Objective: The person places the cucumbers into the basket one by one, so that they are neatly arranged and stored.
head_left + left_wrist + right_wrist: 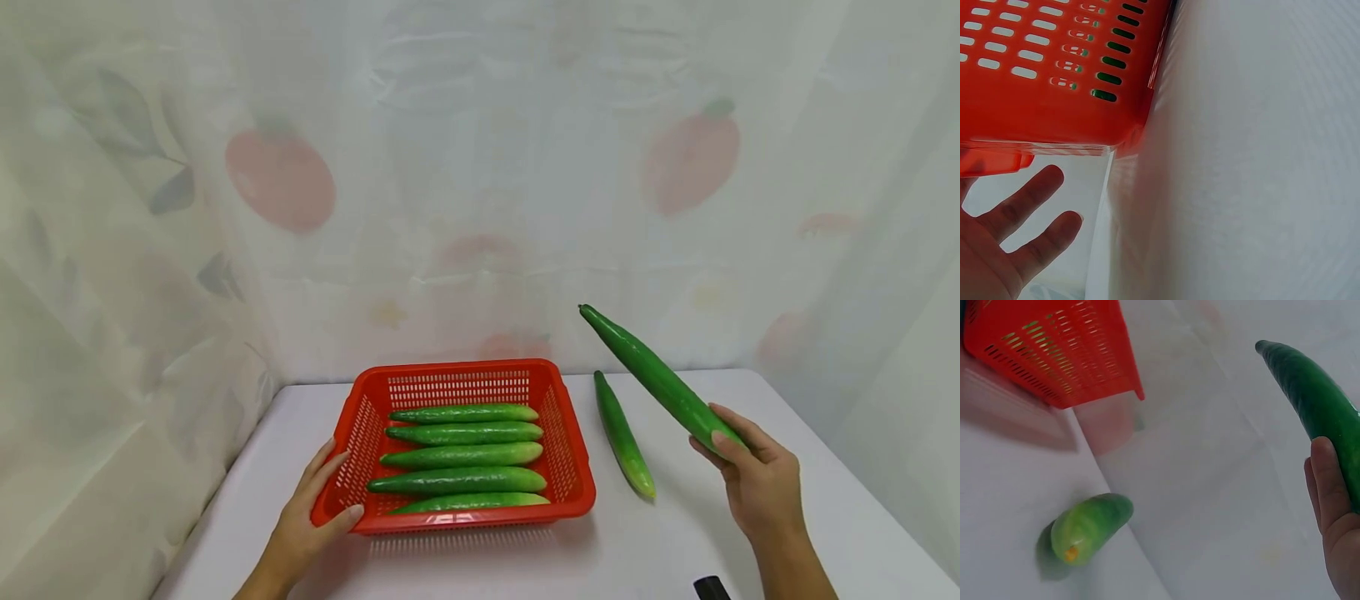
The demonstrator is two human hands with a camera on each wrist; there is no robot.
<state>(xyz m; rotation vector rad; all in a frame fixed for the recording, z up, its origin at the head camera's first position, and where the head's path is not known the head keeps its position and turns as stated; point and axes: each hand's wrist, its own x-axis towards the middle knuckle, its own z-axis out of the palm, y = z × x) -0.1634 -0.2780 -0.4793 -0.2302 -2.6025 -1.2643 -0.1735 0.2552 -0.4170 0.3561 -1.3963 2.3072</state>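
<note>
My right hand point(767, 483) holds a long green cucumber point(656, 375) by its near end, raised above the table with its thin stem end pointing up and left. The right wrist view shows the thumb lying along this cucumber point(1319, 397). At the left front corner of a red plastic basket point(581, 492), my left hand point(300, 521) rests with straight, spread fingers. Two of its fingers point(1029, 197) stand apart from the basket in the left wrist view. Inside the basket several cucumbers point(465, 434) lie crosswise in a row. Another cucumber point(622, 433) lies on the table between basket and right hand.
The white table point(637, 550) backs onto a pale curtain point(480, 192) printed with fruit, and similar sheets hang on both sides. Near the front edge, a black object point(710, 587) is partly cut off by the frame.
</note>
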